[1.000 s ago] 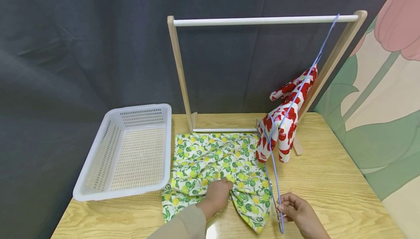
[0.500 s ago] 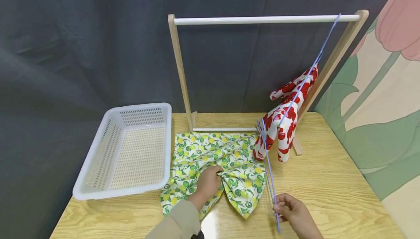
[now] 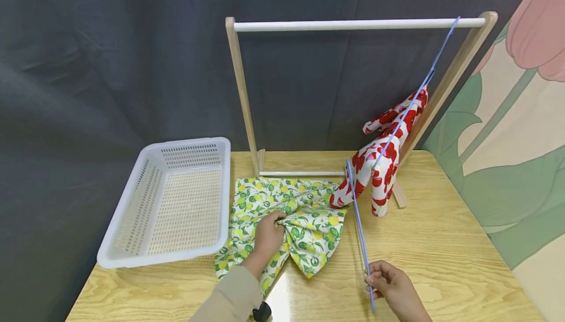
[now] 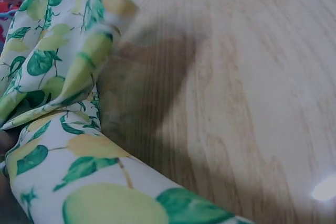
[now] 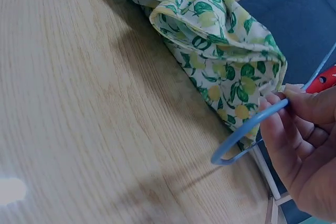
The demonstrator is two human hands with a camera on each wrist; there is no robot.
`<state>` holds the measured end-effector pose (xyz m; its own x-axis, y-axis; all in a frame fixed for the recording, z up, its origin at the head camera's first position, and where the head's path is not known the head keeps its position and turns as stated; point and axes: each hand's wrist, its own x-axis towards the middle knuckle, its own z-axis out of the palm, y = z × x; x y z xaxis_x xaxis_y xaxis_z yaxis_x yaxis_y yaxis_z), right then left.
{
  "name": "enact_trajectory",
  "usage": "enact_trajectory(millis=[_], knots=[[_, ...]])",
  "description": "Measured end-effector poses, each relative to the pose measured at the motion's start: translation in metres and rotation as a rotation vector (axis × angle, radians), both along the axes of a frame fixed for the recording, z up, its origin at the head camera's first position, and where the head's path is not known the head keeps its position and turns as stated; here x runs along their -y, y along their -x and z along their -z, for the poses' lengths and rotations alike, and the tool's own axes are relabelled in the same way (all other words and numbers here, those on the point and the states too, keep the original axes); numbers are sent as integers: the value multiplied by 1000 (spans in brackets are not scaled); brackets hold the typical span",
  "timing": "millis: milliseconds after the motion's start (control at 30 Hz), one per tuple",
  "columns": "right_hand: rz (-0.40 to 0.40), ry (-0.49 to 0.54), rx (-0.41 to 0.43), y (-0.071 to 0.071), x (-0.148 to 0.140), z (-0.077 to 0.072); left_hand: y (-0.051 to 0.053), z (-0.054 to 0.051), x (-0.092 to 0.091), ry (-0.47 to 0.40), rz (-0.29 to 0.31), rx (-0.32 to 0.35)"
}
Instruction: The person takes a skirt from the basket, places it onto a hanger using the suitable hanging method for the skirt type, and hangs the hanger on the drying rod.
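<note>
My left hand (image 3: 269, 236) grips a gathered fold of a white cloth with a lemon and green-leaf print (image 3: 318, 236). In the left wrist view the bunched cloth (image 4: 58, 51) fills the left side, and only a dark bit of the hand shows at the edge. My right hand (image 3: 393, 285) pinches one end of a thin blue clothes hanger (image 3: 359, 228) between thumb and fingers. The right wrist view shows the hanger's rounded end (image 5: 226, 148) sticking out past the fingertips, in front of the cloth (image 5: 231, 72). The hanger's far end reaches the red-flowered garment.
A wooden rack with a white rail (image 3: 344, 26) stands at the back. At its right end a red-flowered garment (image 3: 384, 165) hangs on another blue hanger (image 3: 437, 59). A white perforated basket (image 3: 163, 258) sits left on the wooden table (image 3: 450, 248), beside the lemon-print cloth.
My left hand has moved left and away from me, pulling the cloth's right part along. The held hanger has swung left, edge-on to the head view. My right hand has shifted slightly left.
</note>
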<state>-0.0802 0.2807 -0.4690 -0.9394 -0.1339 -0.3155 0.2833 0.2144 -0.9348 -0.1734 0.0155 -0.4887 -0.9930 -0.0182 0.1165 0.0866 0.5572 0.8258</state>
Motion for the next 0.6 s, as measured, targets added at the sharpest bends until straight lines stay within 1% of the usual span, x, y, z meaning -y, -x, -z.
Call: enact_trajectory(millis=[233,367,600], knots=[[-12,-3,-20,-1,-1,-1,3,-5,11,-125,-60,35],[-15,-15,-27,-1,-2,0,5,-7,15,-207,-97,84],[7,-37,-27,-1,-1,2,10,-12,23,-323,-200,149]])
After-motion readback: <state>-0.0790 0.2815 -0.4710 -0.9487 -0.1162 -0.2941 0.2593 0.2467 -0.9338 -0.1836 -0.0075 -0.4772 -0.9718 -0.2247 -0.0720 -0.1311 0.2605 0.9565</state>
